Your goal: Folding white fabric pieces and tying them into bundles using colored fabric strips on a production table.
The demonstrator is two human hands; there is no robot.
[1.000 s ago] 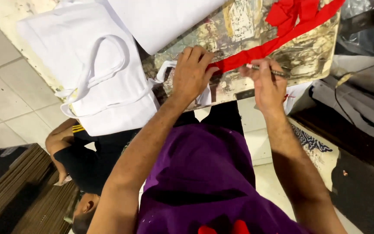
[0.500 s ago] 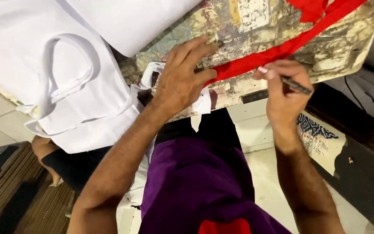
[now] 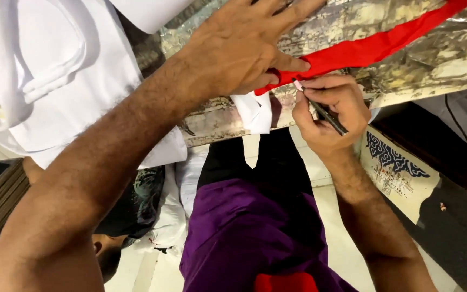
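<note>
My left hand [image 3: 239, 51] lies flat, fingers spread, pressing the near end of a long red cloth strip [image 3: 374, 46] onto a worn, patterned table [image 3: 352, 21]. My right hand [image 3: 328, 111] is closed around a thin dark pen [image 3: 325, 114], its tip touching the strip's end right beside my left thumb. A small white cloth piece [image 3: 255, 111] hangs over the table edge between my hands.
White garments [image 3: 55, 70] with a looped strap lie at the left of the table. Below are my purple shirt [image 3: 249, 232], a tiled floor, a patterned bag [image 3: 393, 162] at right and another person's arm [image 3: 104, 249] low at left.
The view has closed in on the table edge. My right hand has moved left along the red strip to its end, next to my left hand, which keeps pressing the strip.
</note>
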